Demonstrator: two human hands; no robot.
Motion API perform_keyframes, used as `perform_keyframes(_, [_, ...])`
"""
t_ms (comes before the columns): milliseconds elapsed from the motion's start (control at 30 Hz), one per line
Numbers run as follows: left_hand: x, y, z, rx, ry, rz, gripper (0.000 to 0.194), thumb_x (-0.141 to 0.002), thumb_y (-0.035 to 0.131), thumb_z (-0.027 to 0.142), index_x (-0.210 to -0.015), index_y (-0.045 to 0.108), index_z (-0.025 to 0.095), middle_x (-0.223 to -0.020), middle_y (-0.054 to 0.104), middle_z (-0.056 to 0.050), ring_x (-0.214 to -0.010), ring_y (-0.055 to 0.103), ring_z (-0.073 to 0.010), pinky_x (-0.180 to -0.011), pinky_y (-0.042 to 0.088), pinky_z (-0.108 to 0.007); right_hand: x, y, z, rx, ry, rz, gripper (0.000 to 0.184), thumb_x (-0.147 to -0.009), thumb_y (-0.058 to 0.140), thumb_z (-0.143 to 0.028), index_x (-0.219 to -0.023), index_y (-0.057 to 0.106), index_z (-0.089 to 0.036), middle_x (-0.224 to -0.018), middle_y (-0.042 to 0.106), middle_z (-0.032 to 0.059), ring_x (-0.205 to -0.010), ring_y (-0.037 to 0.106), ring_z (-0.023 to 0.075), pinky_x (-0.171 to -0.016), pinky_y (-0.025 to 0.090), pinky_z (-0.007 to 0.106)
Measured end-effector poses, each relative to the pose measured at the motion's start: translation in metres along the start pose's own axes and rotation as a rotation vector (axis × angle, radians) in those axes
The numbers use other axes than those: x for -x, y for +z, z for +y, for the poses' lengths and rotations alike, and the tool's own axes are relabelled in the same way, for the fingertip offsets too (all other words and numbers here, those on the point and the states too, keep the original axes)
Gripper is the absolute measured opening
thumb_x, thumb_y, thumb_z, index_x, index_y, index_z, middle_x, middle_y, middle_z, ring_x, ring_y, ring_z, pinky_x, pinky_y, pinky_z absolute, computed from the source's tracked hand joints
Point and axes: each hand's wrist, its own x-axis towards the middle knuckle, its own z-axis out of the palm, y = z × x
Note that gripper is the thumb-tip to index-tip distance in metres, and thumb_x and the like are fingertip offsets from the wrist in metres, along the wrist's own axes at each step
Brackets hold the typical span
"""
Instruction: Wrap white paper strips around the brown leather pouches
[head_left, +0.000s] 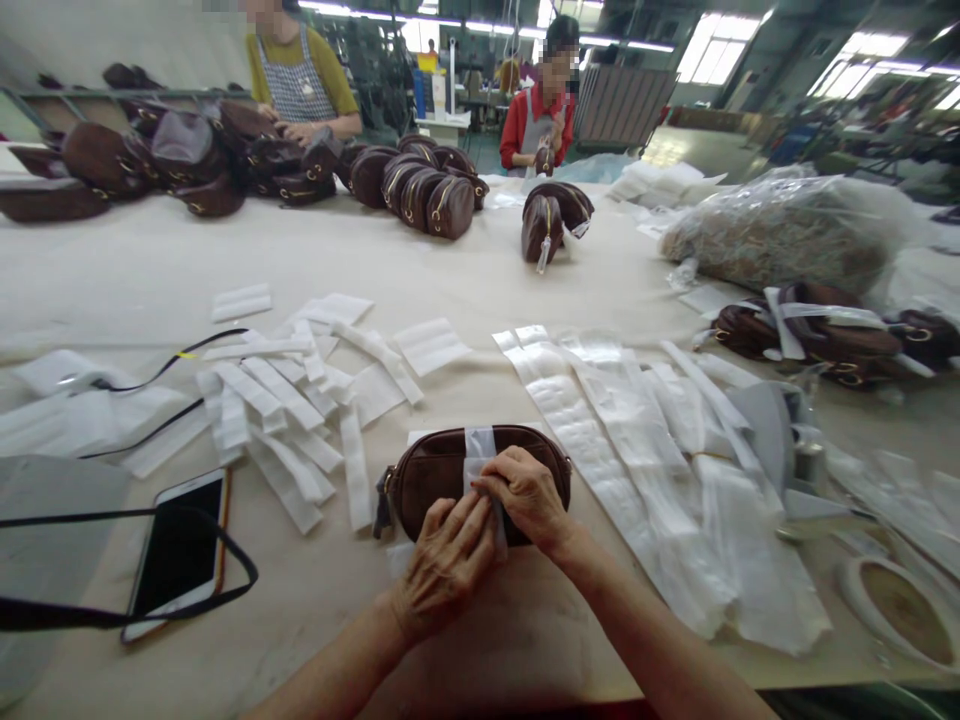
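Bare forearms [645,610] lead in from the bottom edge! Far left, a black cord [52,612] cuts across the phone [180,550], then loose white strips [300,415] litter the tabletop [315,250]. Centre now: left hand [446,565] bends its fingers onto the white band [480,445]; can't tell whether it's gripping. Beneath, the brown pouch [431,480] lies flat, and the right hand [525,490] pinches that band, seemingly keeping it snug. Knuckles block the lower part. Rightward, long strips [622,470] crowd the right forearm, a white-rimmed roll [855,600] beyond.
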Motion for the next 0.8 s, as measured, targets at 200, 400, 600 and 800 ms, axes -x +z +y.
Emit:
perform_keyframes(200, [0.004, 0.002, 0.000, -0.033, 0.005, -0.002, 0.025, -0.092, 0.048, 0.020, -0.109, 0.060, 0.008, -0.114, 0.065, -0.016, -0.110, 0.057, -0.0265, -0.092, 0.036, -0.041, 0.005, -0.015, -0.008, -0.085, 0.006, 0.270, 0.015, -0.088, 0.058, -0.030, -0.077, 0.059, -0.019, -0.073, 0.058, 0.0006, -0.067, 0.054, 0.0137, -0.063, 0.045, 0.025])
perform_keyframes(400, [0.005, 0.008, 0.003, 0.049, -0.046, 0.069, 0.023, -0.091, 0.049, 0.020, -0.110, 0.060, 0.010, -0.112, 0.066, -0.015, -0.107, 0.060, -0.0256, -0.092, 0.038, -0.040, 0.057, -0.124, 0.040, 0.207, 0.151, 0.664, 0.015, -0.086, 0.057, -0.034, -0.087, 0.061, -0.020, -0.082, 0.060, 0.0037, -0.077, 0.055, 0.0170, -0.070, 0.045, 0.030])
perform_keyframes(600, [0.007, 0.017, -0.005, 0.072, 0.008, 0.142, 0.024, -0.089, 0.054, 0.020, -0.111, 0.061, 0.013, -0.111, 0.067, -0.014, -0.101, 0.063, -0.0248, -0.090, 0.039, -0.038, 0.109, -0.242, 0.123, 0.503, 0.737, 0.855, 0.036, -0.077, 0.052, -0.050, -0.073, 0.062, -0.016, -0.080, 0.065, 0.0101, -0.086, 0.055, 0.0249, -0.080, 0.041, 0.038])
perform_keyframes(800, [0.008, 0.018, -0.012, 0.012, 0.079, 0.158, 0.024, -0.089, 0.055, 0.021, -0.110, 0.061, 0.011, -0.108, 0.068, -0.014, -0.096, 0.065, -0.0244, -0.084, 0.041, -0.037, 0.120, -0.267, 0.164, 0.498, 0.945, 0.737, 0.037, -0.085, 0.055, -0.044, -0.065, 0.060, -0.014, -0.058, 0.058, 0.0018, -0.059, 0.055, 0.0156, -0.059, 0.044, 0.029])
